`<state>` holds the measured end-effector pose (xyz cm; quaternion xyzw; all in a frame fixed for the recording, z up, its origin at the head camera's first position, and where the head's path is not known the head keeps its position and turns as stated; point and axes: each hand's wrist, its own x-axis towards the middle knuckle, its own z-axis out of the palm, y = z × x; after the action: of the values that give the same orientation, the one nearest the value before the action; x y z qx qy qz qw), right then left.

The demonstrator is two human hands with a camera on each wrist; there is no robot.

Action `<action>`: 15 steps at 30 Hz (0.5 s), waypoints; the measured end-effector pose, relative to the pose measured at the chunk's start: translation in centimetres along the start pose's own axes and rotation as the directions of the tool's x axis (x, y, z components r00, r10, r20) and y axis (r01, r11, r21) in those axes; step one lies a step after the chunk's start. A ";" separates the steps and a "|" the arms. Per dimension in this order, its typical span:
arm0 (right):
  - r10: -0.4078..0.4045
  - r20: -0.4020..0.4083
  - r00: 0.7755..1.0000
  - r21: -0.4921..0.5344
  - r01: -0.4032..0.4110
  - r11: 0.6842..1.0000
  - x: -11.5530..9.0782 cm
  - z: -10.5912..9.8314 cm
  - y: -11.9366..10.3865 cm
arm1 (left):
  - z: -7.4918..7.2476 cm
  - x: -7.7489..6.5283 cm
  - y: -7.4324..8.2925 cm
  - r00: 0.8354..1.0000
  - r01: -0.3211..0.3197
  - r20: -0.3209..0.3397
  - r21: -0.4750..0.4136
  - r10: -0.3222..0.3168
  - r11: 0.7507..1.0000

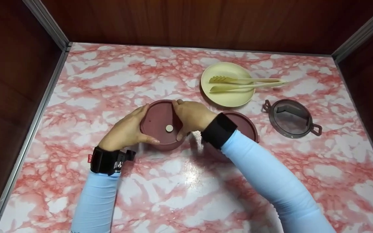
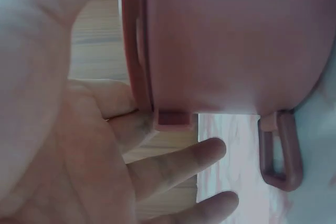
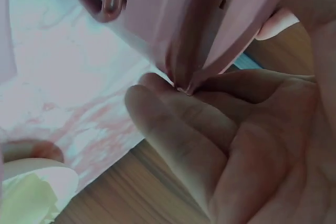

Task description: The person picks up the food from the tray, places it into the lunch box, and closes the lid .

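A round maroon lid [image 1: 156, 121] with a pale round button sits on a maroon pot [image 2: 236, 40]. My left hand [image 1: 125, 129] holds the left side of the lid's rim, thumb at the front edge and fingers at the back. In the left wrist view, two of its fingers stretch out beside the pot, above a loop handle [image 2: 293, 156]. Across from it, my right hand [image 1: 193, 117] grips the right side of the rim between thumb and fingers. The right wrist view shows fingertips right at the lid's edge [image 3: 212, 69]. The pot's inside is hidden.
Partly hidden under my right wrist stands a second maroon pot [image 1: 250, 124]. Behind it, pale yellow tongs [image 1: 235, 86] lie across a yellow plate [image 1: 227, 101]. A see-through lid [image 1: 291, 119] with two loop handles lies at the right. Dark wood panels [image 1: 186, 22] wall the marbled table.
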<state>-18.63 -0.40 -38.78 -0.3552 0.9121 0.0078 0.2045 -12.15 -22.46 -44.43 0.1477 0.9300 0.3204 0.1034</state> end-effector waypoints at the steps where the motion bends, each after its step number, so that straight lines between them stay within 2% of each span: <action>1: 0.000 -0.002 1.000 -0.019 0.000 1.000 0.0 -0.1 -0.1 | -0.1 0.0 0.1 1.000 0.002 -0.002 0.006 -0.002 1.000; 6: -0.007 -0.007 1.000 -0.080 0.006 0.997 0.0 -0.3 -0.6 | -0.2 0.0 0.3 1.000 0.007 0.018 -0.005 -0.007 1.000; 11: -0.015 0.059 0.998 0.026 0.014 1.000 -0.1 -0.4 0.3 | -0.7 0.5 0.4 0.998 -0.013 0.056 0.001 0.013 1.000; 15: -0.050 0.064 0.997 0.075 0.045 0.996 -0.5 -0.8 1.5 | -1.8 1.3 1.4 0.993 -0.008 0.116 0.077 -0.001 0.997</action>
<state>-19.59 0.96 -38.01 -0.3687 0.8958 -0.0193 0.2473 -13.57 -22.00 -42.28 0.1717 0.9338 0.2754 0.1506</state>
